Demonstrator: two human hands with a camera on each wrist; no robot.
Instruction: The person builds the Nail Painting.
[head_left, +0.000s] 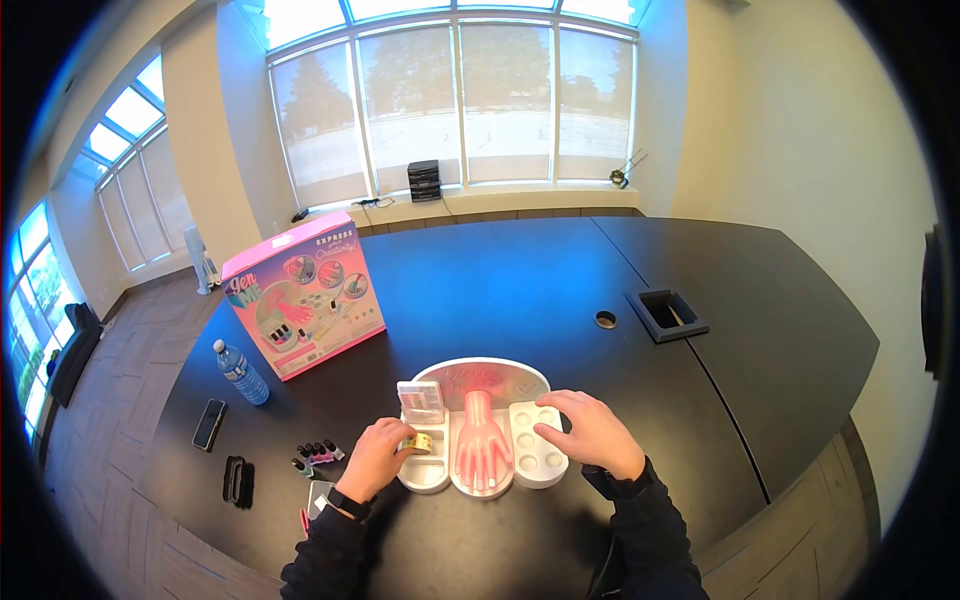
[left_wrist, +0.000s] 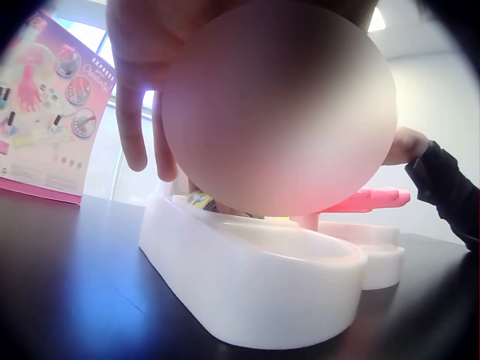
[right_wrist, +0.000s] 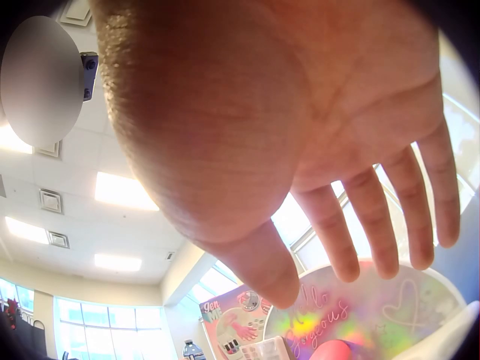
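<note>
- Head view: the left hand (head_left: 375,458) grasps a small yellow roll (head_left: 420,441), its thumb and fingertips closed about the near side of the roll.
- Position of the roll: at the left fingertips, over the left-hand compartments of the white stand (head_left: 424,483); whether it touches them cannot be told.
- Right hand (head_left: 597,436), head view: released, with the thumb apart from the fingers, above the round wells (head_left: 527,440) of the stand; contact with the stand cannot be determined.
- Right wrist view: the four fingers extend, slightly spread, and grasp nothing; the shiny backboard (right_wrist: 375,304) lies beyond their tips.
- Left wrist view: two fingers hang nearly straight outside the grasp; a blurred oval hides much of the hand.
- Between the two sets of fingers: a pink model hand (head_left: 482,445), its fingers pointing toward the person.
- Just beyond the left fingertips: a clear case (head_left: 420,400), propped upright on the stand.
- Left of the left fingers: small polish bottles (head_left: 318,454); farther out, a phone (head_left: 208,425) and a black case (head_left: 238,482).
- Beyond and left of the left fingers: a water bottle (head_left: 242,373), upright, and a large pink box (head_left: 305,300).
- Beneath both hands: the dark table (head_left: 460,545), supporting the stand.
</note>
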